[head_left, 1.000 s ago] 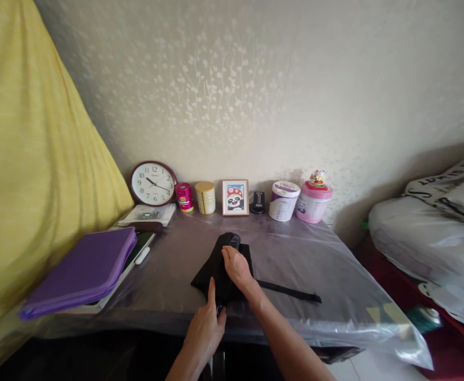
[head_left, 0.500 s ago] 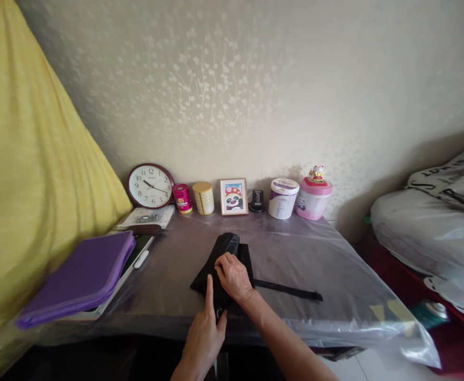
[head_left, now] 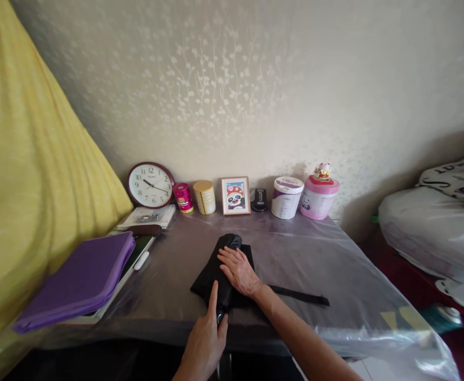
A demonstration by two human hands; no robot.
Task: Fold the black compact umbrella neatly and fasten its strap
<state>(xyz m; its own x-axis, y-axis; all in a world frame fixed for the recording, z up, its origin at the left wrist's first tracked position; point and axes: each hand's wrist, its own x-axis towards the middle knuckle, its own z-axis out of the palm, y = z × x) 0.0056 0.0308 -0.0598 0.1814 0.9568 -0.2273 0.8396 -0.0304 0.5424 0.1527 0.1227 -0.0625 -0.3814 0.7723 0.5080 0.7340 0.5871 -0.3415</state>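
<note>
A black folding umbrella (head_left: pixel 216 272) lies on the table with its cloth partly spread in loose folds. Its handle end points toward me, and a black strap (head_left: pixel 301 295) stretches out to the right. My left hand (head_left: pixel 206 336) grips the handle, thumb on one side and index finger pointing up along the cloth. Flat on the folds rests my right hand (head_left: pixel 239 271), fingers stretched out and palm down.
A plastic sheet covers the table (head_left: pixel 295 254). To the left lies a purple zip folder (head_left: pixel 77 275) on other papers. A clock (head_left: pixel 151 184), tins, a picture frame (head_left: pixel 235 196) and tubs (head_left: pixel 287 197) line the wall. Bags (head_left: pixel 426 227) lie at right.
My right hand has gone from bunched fingers on the cloth to lying flat with fingers extended. My left hand stays at the handle. The view has shifted slightly.
</note>
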